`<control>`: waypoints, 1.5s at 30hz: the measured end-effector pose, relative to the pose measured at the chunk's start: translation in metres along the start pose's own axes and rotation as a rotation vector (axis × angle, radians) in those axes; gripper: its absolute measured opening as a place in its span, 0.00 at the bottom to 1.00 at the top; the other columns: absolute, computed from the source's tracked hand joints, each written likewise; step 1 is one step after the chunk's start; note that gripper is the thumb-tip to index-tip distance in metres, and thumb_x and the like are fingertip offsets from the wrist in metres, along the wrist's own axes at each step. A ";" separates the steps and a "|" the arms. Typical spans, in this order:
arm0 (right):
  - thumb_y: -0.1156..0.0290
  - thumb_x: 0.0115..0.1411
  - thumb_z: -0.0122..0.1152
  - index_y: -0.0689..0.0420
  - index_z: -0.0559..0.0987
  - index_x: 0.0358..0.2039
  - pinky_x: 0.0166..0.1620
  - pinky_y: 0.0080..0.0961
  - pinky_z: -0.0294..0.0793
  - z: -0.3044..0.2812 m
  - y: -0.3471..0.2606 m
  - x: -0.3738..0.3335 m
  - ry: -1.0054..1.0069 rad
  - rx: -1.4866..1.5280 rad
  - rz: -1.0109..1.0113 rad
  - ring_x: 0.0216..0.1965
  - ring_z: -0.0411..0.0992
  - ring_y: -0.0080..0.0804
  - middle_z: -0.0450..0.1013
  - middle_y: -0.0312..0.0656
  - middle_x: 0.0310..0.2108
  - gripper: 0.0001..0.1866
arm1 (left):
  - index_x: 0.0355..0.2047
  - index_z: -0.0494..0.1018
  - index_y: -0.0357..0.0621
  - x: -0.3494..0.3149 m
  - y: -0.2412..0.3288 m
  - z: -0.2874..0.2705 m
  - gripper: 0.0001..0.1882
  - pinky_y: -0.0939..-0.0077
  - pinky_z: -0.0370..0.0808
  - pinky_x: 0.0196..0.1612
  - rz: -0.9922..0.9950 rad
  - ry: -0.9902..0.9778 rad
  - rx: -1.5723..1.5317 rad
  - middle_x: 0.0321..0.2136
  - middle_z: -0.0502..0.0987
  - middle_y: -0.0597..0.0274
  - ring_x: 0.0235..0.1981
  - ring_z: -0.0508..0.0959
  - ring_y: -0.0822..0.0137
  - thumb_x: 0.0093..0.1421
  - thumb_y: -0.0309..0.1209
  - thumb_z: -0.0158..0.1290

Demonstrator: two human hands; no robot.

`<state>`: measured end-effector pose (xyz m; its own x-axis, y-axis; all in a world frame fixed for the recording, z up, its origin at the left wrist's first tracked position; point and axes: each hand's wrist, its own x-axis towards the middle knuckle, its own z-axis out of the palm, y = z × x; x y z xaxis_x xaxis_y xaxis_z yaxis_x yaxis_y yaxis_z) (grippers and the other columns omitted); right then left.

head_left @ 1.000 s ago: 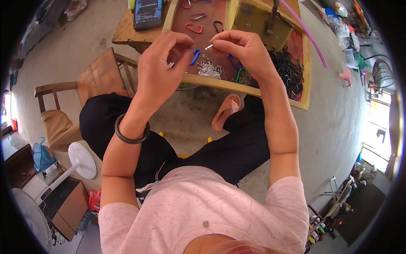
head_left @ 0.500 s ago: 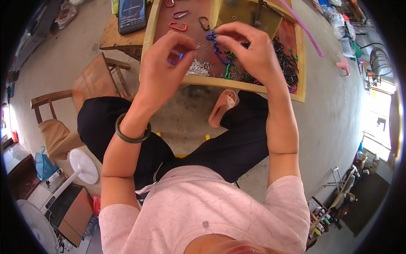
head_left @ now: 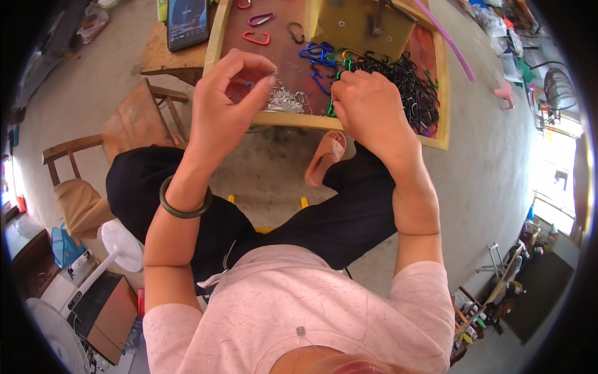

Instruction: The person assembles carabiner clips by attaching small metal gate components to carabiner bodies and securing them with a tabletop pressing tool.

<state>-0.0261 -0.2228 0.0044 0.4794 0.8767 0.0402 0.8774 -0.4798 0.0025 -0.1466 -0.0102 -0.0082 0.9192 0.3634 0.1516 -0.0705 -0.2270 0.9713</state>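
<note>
Reaching down into the wooden tray (head_left: 443,93), the right hand (head_left: 367,109) now rests its fingers at the near edge of the heap of black clips (head_left: 405,78), curled over a green clip (head_left: 330,107) that shows just under the knuckles; whether it truly grips that clip I cannot tell. Half a second ago this hand was raised, holding a blue clip up before the tray (that one is no longer in it). The left hand (head_left: 227,103) stays lifted beside it, thumb and forefinger pinched together on something small, with a bit of blue showing between the fingers; what it is stays too tiny to name. Just below and to the right of the left hand's fingertips lies a pile of small silver metal pieces (head_left: 285,100) on the tray's floor. Beyond the right hand sit loose blue clips (head_left: 317,53), and farther off, past the left hand, a red clip (head_left: 255,38) and a purple clip (head_left: 260,19). A phone (head_left: 187,23) lies on the surface to the left of the tray.
</note>
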 end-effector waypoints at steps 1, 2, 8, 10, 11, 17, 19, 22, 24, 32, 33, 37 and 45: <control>0.71 0.52 0.68 0.55 0.82 0.28 0.42 0.34 0.75 0.002 -0.001 0.001 0.004 0.004 -0.006 0.38 0.76 0.38 0.75 0.38 0.30 0.04 | 0.39 0.79 0.38 0.000 0.001 0.000 0.06 0.83 0.73 0.34 -0.001 0.005 0.006 0.33 0.78 0.69 0.33 0.78 0.79 0.62 0.23 0.61; 0.71 0.52 0.69 0.55 0.82 0.28 0.43 0.35 0.75 0.003 -0.001 0.002 0.003 -0.010 0.001 0.38 0.76 0.39 0.75 0.38 0.30 0.05 | 0.39 0.79 0.39 -0.001 0.001 0.001 0.06 0.83 0.73 0.34 0.001 0.009 0.004 0.32 0.78 0.69 0.33 0.78 0.79 0.62 0.24 0.61; 0.70 0.51 0.68 0.57 0.81 0.27 0.42 0.40 0.77 0.004 0.005 0.008 -0.034 0.002 0.011 0.38 0.77 0.42 0.76 0.40 0.30 0.05 | 0.37 0.79 0.40 -0.003 0.003 0.004 0.05 0.84 0.71 0.32 -0.008 0.004 0.006 0.32 0.79 0.70 0.33 0.78 0.80 0.61 0.24 0.61; 0.71 0.52 0.68 0.57 0.82 0.27 0.42 0.41 0.78 0.001 0.007 0.006 -0.042 0.017 0.003 0.38 0.78 0.43 0.77 0.41 0.29 0.05 | 0.37 0.79 0.40 -0.004 0.004 0.004 0.04 0.84 0.71 0.32 -0.016 -0.006 0.007 0.32 0.79 0.70 0.33 0.78 0.80 0.61 0.24 0.61; 0.71 0.52 0.68 0.57 0.82 0.28 0.41 0.41 0.78 -0.002 0.009 0.004 -0.025 0.026 0.001 0.38 0.78 0.44 0.77 0.41 0.30 0.04 | 0.38 0.79 0.40 -0.004 0.005 0.004 0.05 0.84 0.71 0.33 -0.032 -0.006 -0.010 0.32 0.79 0.70 0.33 0.77 0.80 0.62 0.23 0.61; 0.71 0.54 0.67 0.56 0.84 0.30 0.40 0.40 0.77 -0.012 0.014 0.001 -0.038 0.143 0.034 0.37 0.78 0.43 0.77 0.40 0.29 0.04 | 0.39 0.79 0.39 -0.004 0.005 0.000 0.05 0.84 0.72 0.33 -0.013 0.003 -0.018 0.32 0.78 0.70 0.34 0.77 0.80 0.62 0.23 0.61; 0.71 0.54 0.67 0.56 0.84 0.30 0.40 0.40 0.77 -0.011 0.013 0.001 -0.043 0.165 0.031 0.37 0.78 0.43 0.78 0.40 0.30 0.04 | 0.39 0.79 0.38 -0.004 0.004 -0.001 0.06 0.84 0.72 0.34 -0.032 -0.002 -0.045 0.32 0.78 0.70 0.34 0.77 0.80 0.62 0.23 0.61; 0.71 0.54 0.66 0.56 0.84 0.29 0.40 0.40 0.77 -0.007 0.010 0.001 -0.057 0.175 0.022 0.37 0.78 0.43 0.78 0.41 0.30 0.04 | 0.39 0.78 0.38 -0.003 0.004 0.000 0.06 0.85 0.72 0.33 -0.036 -0.020 -0.044 0.32 0.78 0.70 0.34 0.77 0.80 0.62 0.22 0.61; 0.70 0.54 0.64 0.57 0.83 0.28 0.40 0.40 0.78 0.000 0.010 0.002 -0.064 0.069 0.008 0.37 0.78 0.44 0.78 0.42 0.30 0.05 | 0.39 0.78 0.38 -0.003 0.007 0.003 0.05 0.85 0.72 0.33 -0.017 -0.002 -0.011 0.32 0.78 0.70 0.34 0.77 0.80 0.62 0.23 0.61; 0.72 0.52 0.61 0.58 0.82 0.27 0.38 0.42 0.78 0.004 0.013 0.008 -0.127 0.023 0.042 0.34 0.78 0.47 0.78 0.45 0.28 0.05 | 0.38 0.79 0.40 -0.005 0.006 0.005 0.05 0.85 0.72 0.33 -0.025 -0.005 0.004 0.32 0.79 0.71 0.33 0.77 0.81 0.62 0.23 0.60; 0.72 0.52 0.60 0.58 0.82 0.27 0.38 0.42 0.77 0.004 0.015 0.009 -0.175 0.038 0.048 0.34 0.78 0.47 0.78 0.45 0.28 0.05 | 0.38 0.79 0.40 -0.005 0.006 0.004 0.05 0.85 0.72 0.33 -0.018 -0.008 0.015 0.32 0.79 0.71 0.33 0.77 0.81 0.62 0.23 0.60; 0.75 0.53 0.60 0.60 0.79 0.27 0.36 0.36 0.76 -0.009 0.019 0.013 -0.195 0.252 0.055 0.30 0.77 0.40 0.76 0.43 0.26 0.03 | 0.38 0.79 0.40 -0.007 0.005 0.003 0.05 0.85 0.72 0.33 -0.018 -0.004 0.001 0.32 0.79 0.71 0.32 0.77 0.81 0.61 0.24 0.61; 0.76 0.62 0.60 0.62 0.76 0.35 0.44 0.20 0.68 -0.002 -0.001 0.028 0.138 1.456 0.034 0.38 0.67 0.20 0.71 0.35 0.37 0.03 | 0.41 0.78 0.36 -0.006 0.002 0.007 0.07 0.84 0.76 0.41 -0.184 -0.152 -0.397 0.36 0.81 0.68 0.38 0.78 0.80 0.65 0.24 0.61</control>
<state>-0.0132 -0.1981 0.0078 0.5677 0.8154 0.1134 0.1516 0.0319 -0.9879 -0.1495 -0.0195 -0.0085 0.9747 0.2216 -0.0299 -0.0162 0.2035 0.9789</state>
